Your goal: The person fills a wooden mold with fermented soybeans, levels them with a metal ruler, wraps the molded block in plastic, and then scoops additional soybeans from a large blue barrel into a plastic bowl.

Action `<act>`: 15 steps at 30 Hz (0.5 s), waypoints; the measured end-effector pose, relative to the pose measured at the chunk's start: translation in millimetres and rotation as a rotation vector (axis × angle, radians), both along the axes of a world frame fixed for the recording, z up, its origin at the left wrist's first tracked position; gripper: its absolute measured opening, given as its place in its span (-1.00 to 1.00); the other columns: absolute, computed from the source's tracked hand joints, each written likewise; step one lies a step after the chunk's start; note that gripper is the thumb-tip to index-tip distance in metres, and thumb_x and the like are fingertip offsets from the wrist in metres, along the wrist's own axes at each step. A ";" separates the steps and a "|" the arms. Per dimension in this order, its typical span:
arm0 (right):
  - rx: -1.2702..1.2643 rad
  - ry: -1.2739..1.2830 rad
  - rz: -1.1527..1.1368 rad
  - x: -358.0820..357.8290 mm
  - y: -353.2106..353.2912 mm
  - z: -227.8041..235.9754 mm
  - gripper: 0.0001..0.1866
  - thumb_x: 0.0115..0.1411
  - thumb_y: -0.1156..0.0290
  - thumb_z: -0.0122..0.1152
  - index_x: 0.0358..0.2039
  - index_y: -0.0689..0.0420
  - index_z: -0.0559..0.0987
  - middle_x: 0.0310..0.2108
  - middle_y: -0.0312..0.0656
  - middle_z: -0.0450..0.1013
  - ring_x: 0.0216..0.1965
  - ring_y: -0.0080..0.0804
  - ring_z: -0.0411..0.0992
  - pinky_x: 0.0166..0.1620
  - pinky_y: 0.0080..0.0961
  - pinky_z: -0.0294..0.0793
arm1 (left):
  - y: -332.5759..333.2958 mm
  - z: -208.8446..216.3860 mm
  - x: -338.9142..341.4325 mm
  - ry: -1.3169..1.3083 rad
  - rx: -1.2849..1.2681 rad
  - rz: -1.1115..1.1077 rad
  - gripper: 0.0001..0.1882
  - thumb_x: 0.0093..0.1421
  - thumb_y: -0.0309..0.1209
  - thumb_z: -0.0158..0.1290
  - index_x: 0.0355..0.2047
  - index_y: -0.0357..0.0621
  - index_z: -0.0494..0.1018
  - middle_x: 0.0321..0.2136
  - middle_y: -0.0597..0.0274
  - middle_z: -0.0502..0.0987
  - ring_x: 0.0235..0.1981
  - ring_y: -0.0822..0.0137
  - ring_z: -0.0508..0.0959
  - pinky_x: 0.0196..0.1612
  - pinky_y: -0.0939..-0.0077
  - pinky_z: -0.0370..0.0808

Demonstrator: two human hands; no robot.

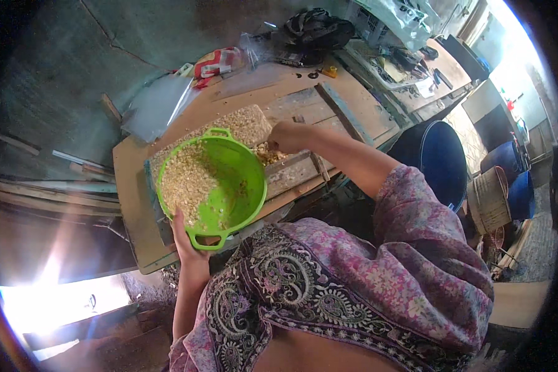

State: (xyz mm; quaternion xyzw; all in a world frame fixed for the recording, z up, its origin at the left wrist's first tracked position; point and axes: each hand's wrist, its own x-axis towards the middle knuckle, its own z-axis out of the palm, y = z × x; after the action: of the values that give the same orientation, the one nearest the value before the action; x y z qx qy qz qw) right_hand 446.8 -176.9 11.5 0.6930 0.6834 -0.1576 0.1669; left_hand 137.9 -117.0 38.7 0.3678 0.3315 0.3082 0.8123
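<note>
A bright green plastic basin (250, 168) with two loop handles is tilted over the near left of a wooden work board. Pale yellowish, crumbly pieces (189, 177) fill its left side. My left hand (187, 239) is closed on the basin's near-left rim, beside the lower handle. Behind the basin lies a flat, slab-like layer of similar pieces (245, 121). My right hand (289, 137) is at the right end of this layer, its fingers curled in; what they hold, if anything, is hidden. Loose golden pieces (270, 155) lie just below that hand.
The wooden board (294, 173) and a strip of wood (344, 115) lie on the brown table (129, 204). Plastic sheeting (161, 102) and a dark bag (316, 31) are at the back. To the right stand a dark blue barrel (443, 161) and a woven basket (488, 199).
</note>
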 end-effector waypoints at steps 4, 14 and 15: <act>0.341 0.199 -0.096 5.8 -22.9 -11.7 -0.78 -0.12 0.52 0.01 -0.39 0.16 0.52 -0.40 -0.10 0.47 -0.35 -0.12 0.41 -0.29 -0.33 0.39 | 5.9 -9.9 -5.4 0.004 -0.028 0.030 -0.44 0.13 -0.03 -0.15 0.07 -0.05 0.15 -0.05 0.16 0.33 -0.10 0.19 0.42 -0.17 0.27 0.47; 0.554 0.241 0.036 27.1 -17.4 -84.7 -0.73 -0.05 0.57 0.00 -0.26 0.24 0.47 -0.20 0.01 0.39 -0.15 -0.10 0.37 -0.14 -0.35 0.41 | 1.7 -3.7 -3.1 0.029 -0.019 0.042 -0.43 0.12 -0.05 -0.14 0.07 -0.06 0.14 -0.04 0.13 0.31 -0.10 0.18 0.42 -0.17 0.27 0.47; 0.588 0.273 -0.005 25.7 -17.3 -80.2 -0.73 -0.04 0.55 0.00 -0.27 0.26 0.47 -0.20 0.02 0.38 -0.14 -0.10 0.37 -0.14 -0.36 0.41 | 0.9 -2.6 -2.8 0.031 -0.021 0.042 -0.43 0.12 -0.05 -0.14 0.07 -0.06 0.14 -0.04 0.13 0.31 -0.10 0.18 0.42 -0.17 0.27 0.47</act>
State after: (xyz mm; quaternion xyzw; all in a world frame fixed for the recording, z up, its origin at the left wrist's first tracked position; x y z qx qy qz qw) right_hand 472.5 -194.2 -68.7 0.6857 0.7140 -0.0456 -0.1340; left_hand 135.2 -116.1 36.1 0.3568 0.3550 0.3161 0.8042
